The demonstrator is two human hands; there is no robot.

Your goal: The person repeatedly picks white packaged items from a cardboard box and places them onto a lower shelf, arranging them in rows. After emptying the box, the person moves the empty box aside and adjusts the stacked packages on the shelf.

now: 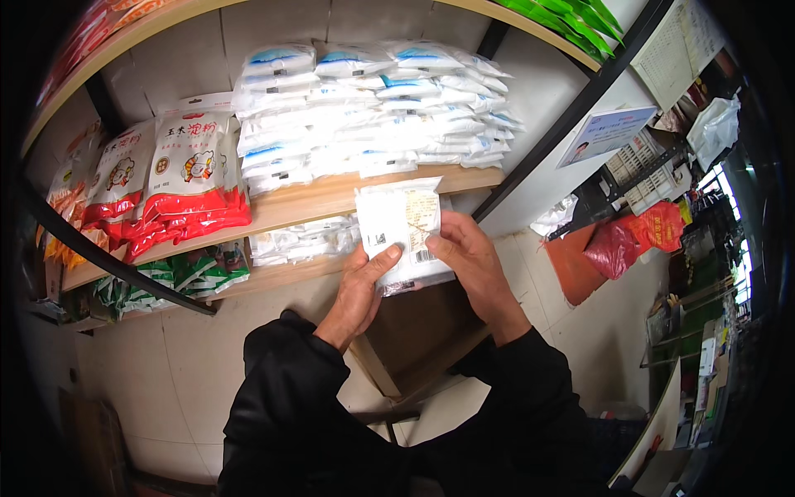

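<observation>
Both of my hands hold one white plastic packet (397, 214) with printing and a barcode on the side facing me. My left hand (359, 289) grips its lower left edge, thumb lying on the front. On the right edge is my right hand (475, 267), its thumb near the barcode and its fingers behind the packet. Beyond it, similar white packets with blue marks (372, 112) are stacked in several layers on a wooden shelf (310, 202). Below my hands stands an open cardboard box (422, 335), its inside dark and partly hidden by the packet and my right arm.
Red-and-white starch bags (189, 161) stand left of the stacks. Green bags (208, 270) and more white packets (304, 241) fill the lower shelf. A black shelf post (559, 112) rises at right, a red bag (658, 227) beyond it. Another black post (124, 267) crosses the left side.
</observation>
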